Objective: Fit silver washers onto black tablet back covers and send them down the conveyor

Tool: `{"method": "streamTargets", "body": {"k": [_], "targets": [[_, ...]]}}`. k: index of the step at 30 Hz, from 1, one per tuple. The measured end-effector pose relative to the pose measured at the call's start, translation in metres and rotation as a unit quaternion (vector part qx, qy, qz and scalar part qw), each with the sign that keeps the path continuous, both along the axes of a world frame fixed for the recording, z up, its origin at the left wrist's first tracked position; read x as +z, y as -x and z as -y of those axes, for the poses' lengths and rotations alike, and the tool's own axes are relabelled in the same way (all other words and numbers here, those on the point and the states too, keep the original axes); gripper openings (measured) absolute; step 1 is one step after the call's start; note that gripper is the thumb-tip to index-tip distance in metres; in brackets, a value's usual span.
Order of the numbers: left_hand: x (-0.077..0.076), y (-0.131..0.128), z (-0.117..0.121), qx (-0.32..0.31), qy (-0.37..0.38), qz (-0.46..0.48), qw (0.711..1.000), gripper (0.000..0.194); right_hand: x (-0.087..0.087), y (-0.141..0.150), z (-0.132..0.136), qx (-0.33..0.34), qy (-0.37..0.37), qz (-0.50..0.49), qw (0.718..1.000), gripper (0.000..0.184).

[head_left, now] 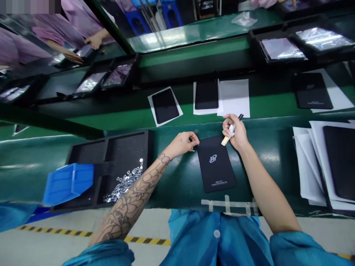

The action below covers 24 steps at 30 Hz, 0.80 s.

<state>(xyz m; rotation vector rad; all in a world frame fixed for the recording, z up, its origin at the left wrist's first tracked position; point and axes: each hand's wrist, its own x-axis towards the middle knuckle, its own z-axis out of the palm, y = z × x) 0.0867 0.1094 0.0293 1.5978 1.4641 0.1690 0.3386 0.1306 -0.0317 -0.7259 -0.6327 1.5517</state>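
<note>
Head view: the left hand (183, 144), fingers curled narrow, touches the far-left corner of a matte black rectangular panel (216, 166) lying lengthwise near-to-far on the green desk (177, 184), while the right hand (235, 133) grips a white-wrapped cream stick (226, 140) beside its far-right corner.

We cannot make out the tool (227, 138) in the right hand (235, 133): its grip and a white wrap (231, 130) hide most of it. The left hand (181, 144) covers a corner of the panel (215, 164), whose print (223, 183) is too small to read. The bits (123, 183) in the tray (83, 155) are too small to identify surely. The bin (69, 184) hides part of that tray, and the picture's right edge cuts off the stack (340, 162).
</note>
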Motion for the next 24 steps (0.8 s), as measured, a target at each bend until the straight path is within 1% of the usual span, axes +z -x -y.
{"method": "streamTargets", "body": {"k": [2,5,9,11,13,15,17,18,19,22,23,24], "targets": [[0.004,-0.003,-0.003,-0.014,0.001,-0.036,0.999,0.011,-0.001,0.001,0.000,-0.007,0.001,0.007,1.000,0.037],[0.008,-0.007,-0.014,-0.046,0.002,-0.091,0.995,0.013,-0.001,0.002,-0.001,-0.014,0.000,0.015,1.000,0.035],[0.012,-0.015,-0.045,-0.112,0.042,-0.188,0.975,0.023,-0.001,0.002,-0.002,-0.015,-0.002,0.017,1.000,0.035],[0.014,-0.024,-0.062,-0.162,0.050,-0.223,0.960,0.031,0.000,0.002,-0.002,-0.009,0.002,0.025,1.000,0.037],[0.017,-0.034,-0.075,-0.232,0.037,-0.236,0.943,0.035,0.004,0.002,0.001,-0.008,0.007,0.040,0.999,0.042],[0.017,-0.044,-0.084,-0.303,0.008,-0.240,0.922,0.037,0.012,0.000,0.006,-0.012,0.004,0.061,0.998,0.046],[0.016,-0.049,-0.090,-0.352,-0.017,-0.229,0.907,0.039,0.025,-0.001,0.013,-0.009,-0.015,0.085,0.996,0.049],[0.015,-0.049,-0.091,-0.358,-0.019,-0.216,0.908,0.039,0.032,0.000,0.018,-0.002,-0.031,0.097,0.995,0.053],[0.013,-0.047,-0.092,-0.349,-0.014,-0.201,0.915,0.040,0.040,0.003,0.022,0.009,-0.050,0.108,0.993,0.058],[0.005,-0.030,-0.089,-0.268,0.029,-0.134,0.954,0.038,0.058,0.022,0.031,0.057,-0.108,0.140,0.983,0.075],[0.002,-0.022,-0.084,-0.242,0.028,-0.102,0.964,0.036,0.061,0.033,0.032,0.068,-0.122,0.150,0.979,0.077],[-0.002,-0.014,-0.076,-0.223,0.006,-0.067,0.973,0.033,0.062,0.044,0.032,0.072,-0.132,0.158,0.976,0.079]]}}
